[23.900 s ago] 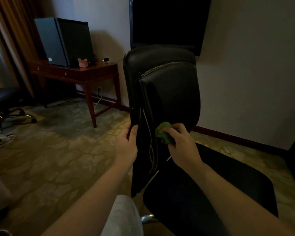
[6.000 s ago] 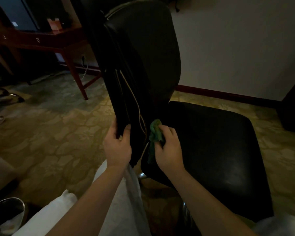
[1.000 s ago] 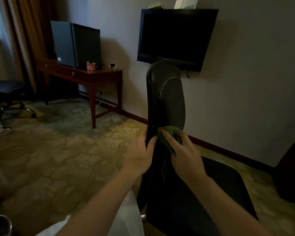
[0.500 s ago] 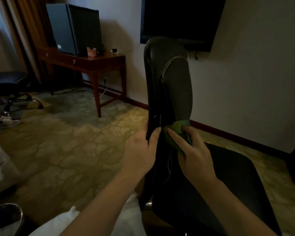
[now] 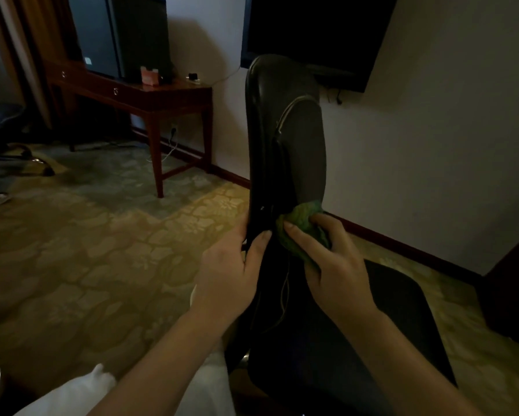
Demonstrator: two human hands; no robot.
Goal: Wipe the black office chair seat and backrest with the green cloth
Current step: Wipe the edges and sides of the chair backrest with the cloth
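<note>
a wooden desk (image 5: 162, 94) stands at the far left against the wall with a dark cabinet (image 5: 138, 34) on it, and patterned carpet (image 5: 87, 250) lies in front. further in, the left hand (image 5: 231, 271) grips the near edge of the backrest (image 5: 282, 130), with the thumb on the side facing the camera and the fingers curled round behind, so it seems to steady the chair. the backrest is seen almost edge-on and stands upright, its long axis running up from the hands toward the wall-mounted tv (image 5: 312, 31). just right of that edge, the green cloth (image 5: 303, 226) is bunched against the lower front face of the backrest. the right hand (image 5: 333, 265) clasps it there, thumb and fingers curled round the wad. the hands sit close together, one on each side of the edge, and do not touch each other. lower right, the seat (image 5: 408, 325) spreads flat beneath the right forearm. most of the backrest's face lies above the cloth, so i judge the next stroke needs to run up that axis. the seat lies nearer the right arm.
</note>
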